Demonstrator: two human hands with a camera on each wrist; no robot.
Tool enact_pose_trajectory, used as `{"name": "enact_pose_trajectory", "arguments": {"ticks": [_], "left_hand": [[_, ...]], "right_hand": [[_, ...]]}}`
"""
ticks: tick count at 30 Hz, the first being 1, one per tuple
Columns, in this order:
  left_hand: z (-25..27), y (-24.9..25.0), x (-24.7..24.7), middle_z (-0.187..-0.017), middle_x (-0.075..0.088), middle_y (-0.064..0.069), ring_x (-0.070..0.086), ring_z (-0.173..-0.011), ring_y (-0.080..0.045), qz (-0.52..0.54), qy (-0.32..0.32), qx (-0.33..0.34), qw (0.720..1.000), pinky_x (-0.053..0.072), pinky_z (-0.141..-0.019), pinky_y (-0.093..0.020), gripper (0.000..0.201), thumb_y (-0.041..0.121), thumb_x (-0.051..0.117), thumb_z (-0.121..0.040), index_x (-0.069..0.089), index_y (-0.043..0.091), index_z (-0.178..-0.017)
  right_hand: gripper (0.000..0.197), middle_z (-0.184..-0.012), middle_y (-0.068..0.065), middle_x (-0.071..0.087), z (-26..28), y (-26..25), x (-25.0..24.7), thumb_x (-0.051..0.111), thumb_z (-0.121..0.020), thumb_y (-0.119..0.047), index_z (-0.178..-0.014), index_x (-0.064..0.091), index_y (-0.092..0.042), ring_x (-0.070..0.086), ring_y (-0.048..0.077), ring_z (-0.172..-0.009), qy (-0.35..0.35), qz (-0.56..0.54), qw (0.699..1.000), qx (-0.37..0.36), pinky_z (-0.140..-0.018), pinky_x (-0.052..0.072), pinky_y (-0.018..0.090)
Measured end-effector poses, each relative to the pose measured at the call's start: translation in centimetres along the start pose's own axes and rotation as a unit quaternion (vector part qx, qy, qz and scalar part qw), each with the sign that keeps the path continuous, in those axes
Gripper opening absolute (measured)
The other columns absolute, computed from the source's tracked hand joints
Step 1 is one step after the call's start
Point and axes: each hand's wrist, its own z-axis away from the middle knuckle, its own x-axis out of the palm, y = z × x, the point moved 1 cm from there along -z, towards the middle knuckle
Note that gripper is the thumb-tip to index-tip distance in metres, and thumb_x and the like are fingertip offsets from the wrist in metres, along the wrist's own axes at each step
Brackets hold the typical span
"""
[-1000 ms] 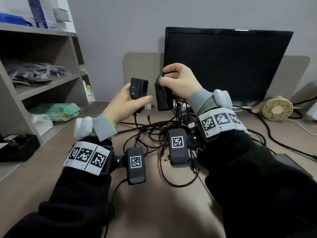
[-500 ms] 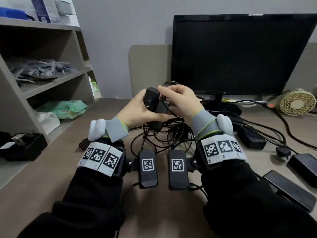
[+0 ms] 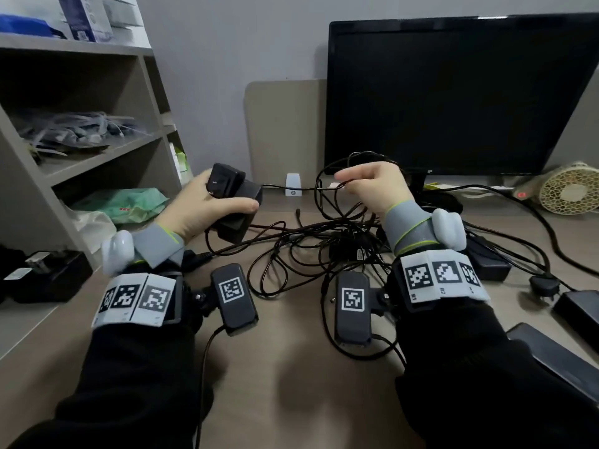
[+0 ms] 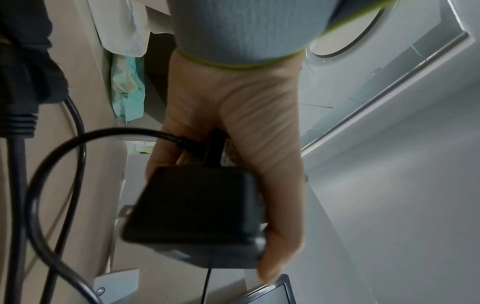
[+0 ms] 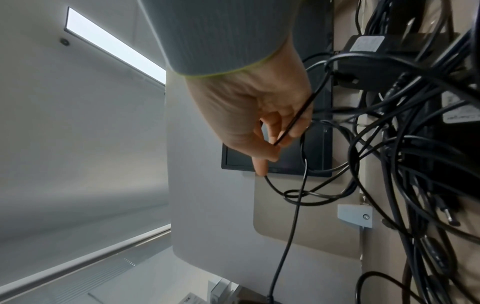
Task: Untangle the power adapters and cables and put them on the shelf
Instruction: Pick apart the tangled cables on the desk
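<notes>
My left hand (image 3: 207,205) grips two black power adapters (image 3: 231,199) stacked together above the desk; the left wrist view shows the adapters (image 4: 197,214) filling the palm, a cable leaving them. A thin black cable (image 3: 291,188) runs tight from them to my right hand (image 3: 369,186), which pinches it between thumb and fingers; the pinched cable (image 5: 293,125) shows in the right wrist view. Below and between the hands lies a tangle of black cables (image 3: 317,244) with another adapter (image 3: 348,249) in it. The shelf unit (image 3: 97,153) stands at the left.
A black monitor (image 3: 453,92) stands behind the tangle. A small fan (image 3: 564,192) sits at the right, with more black adapters (image 3: 489,264) and a flat black device (image 3: 557,361) along the desk's right side. The shelves hold bagged cables (image 3: 71,134), a green packet (image 3: 129,205) and a black box (image 3: 48,280).
The hands have moved apart: my left hand carried the adapters left, and my right hand let go of them and now pinches the cable, drawn taut between the two.
</notes>
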Motion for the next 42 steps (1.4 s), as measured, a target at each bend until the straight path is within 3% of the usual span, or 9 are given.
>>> {"name": "enact_pose_trajectory", "arguments": {"ticks": [3,8,12,18,21,24,31,36,42], "left_hand": [[0.0,0.9,0.5,-0.085,0.067,0.0,0.066,-0.08,-0.016,0.017,-0.019,-0.011,1.0,0.055,-0.069,-0.03,0.067,0.047,0.076,-0.041,0.061,0.016,-0.1],[0.0,2.4,2.4,-0.081,0.069,0.007,0.066,-0.081,-0.012,0.029,-0.08,0.012,0.996,0.051,-0.071,-0.027,0.055,0.043,0.075,-0.05,0.063,0.018,-0.097],[0.0,3.4,3.6,-0.082,0.068,0.002,0.066,-0.075,-0.008,0.06,-0.077,0.025,0.995,0.052,-0.066,-0.018,0.039,0.029,0.072,-0.063,0.063,0.013,-0.097],[-0.3,3.6,4.0,-0.08,0.064,0.002,0.063,-0.072,-0.014,0.091,0.039,0.007,0.995,0.054,-0.054,-0.027,0.016,0.038,0.056,-0.091,0.058,0.022,-0.087],[-0.2,3.9,4.0,-0.085,0.064,0.006,0.066,-0.076,-0.01,0.088,0.081,0.005,0.993,0.058,-0.056,-0.031,0.023,0.048,0.046,-0.094,0.058,0.029,-0.087],[-0.1,4.0,4.0,-0.083,0.064,0.01,0.064,-0.068,0.002,0.054,0.075,0.043,0.995,0.056,-0.061,-0.02,0.029,0.045,0.035,-0.098,0.059,0.031,-0.09],[-0.5,3.9,4.5,-0.092,0.064,0.003,0.064,-0.078,0.004,0.07,0.042,0.116,0.99,0.05,-0.068,-0.014,0.093,0.093,0.046,-0.052,0.057,0.019,-0.106],[-0.9,3.8,4.8,-0.113,0.064,-0.012,0.064,-0.103,-0.017,0.039,0.019,0.137,0.99,0.053,-0.081,-0.025,0.12,0.097,0.043,-0.046,0.05,0.007,-0.125],[-0.8,4.5,6.0,-0.125,0.051,-0.017,0.057,-0.109,-0.012,0.028,-0.014,0.179,0.983,0.049,-0.089,-0.023,0.111,0.094,0.05,-0.047,0.043,0.012,-0.122]], "right_hand": [[0.04,-0.108,-0.004,0.064,0.3,-1.3,0.6,0.061,-0.077,-0.004,-0.113,0.069,-0.02,0.058,0.007,-0.097,0.019,0.037,0.995,-0.087,-0.095,0.046,0.023],[0.063,-0.118,0.0,0.054,2.4,-3.9,2.8,0.061,-0.07,0.009,-0.129,0.054,-0.013,0.049,0.003,-0.103,-0.135,0.062,0.962,-0.227,-0.091,0.035,0.005],[0.074,-0.119,0.007,0.06,3.1,-3.5,4.8,0.072,-0.07,0.002,-0.137,0.04,-0.011,0.058,0.019,-0.11,-0.23,0.053,0.954,-0.184,-0.1,0.044,0.029],[0.099,-0.134,0.005,0.049,2.4,-2.2,4.4,0.079,-0.064,-0.028,-0.146,0.023,-0.018,0.054,0.018,-0.121,-0.214,-0.009,0.966,-0.143,-0.107,0.042,0.035],[0.093,-0.127,0.004,0.055,2.6,-2.5,3.9,0.073,-0.079,-0.027,-0.147,0.009,-0.034,0.07,0.022,-0.094,-0.202,-0.044,0.969,-0.136,-0.081,0.056,0.031],[0.062,-0.109,-0.006,0.059,3.2,-3.3,4.0,0.063,-0.089,-0.03,-0.136,0.022,-0.035,0.073,0.022,-0.069,-0.206,-0.046,0.969,-0.13,-0.058,0.058,0.032],[0.02,-0.086,-0.017,0.063,2.9,-3.3,5.0,0.066,-0.084,-0.041,-0.099,0.06,-0.029,0.059,-0.004,-0.072,-0.183,-0.031,0.972,-0.146,-0.069,0.046,0.021],[0.043,-0.087,-0.009,0.065,2.6,-3.5,5.0,0.066,-0.071,-0.045,-0.102,0.062,-0.016,0.061,0.007,-0.084,-0.171,-0.106,0.967,-0.153,-0.079,0.051,0.027],[0.037,-0.091,-0.008,0.065,2.6,-3.5,3.7,0.077,-0.069,-0.015,-0.102,0.06,-0.016,0.062,0.003,-0.085,-0.148,-0.17,0.959,-0.172,-0.08,0.052,0.018]]}}
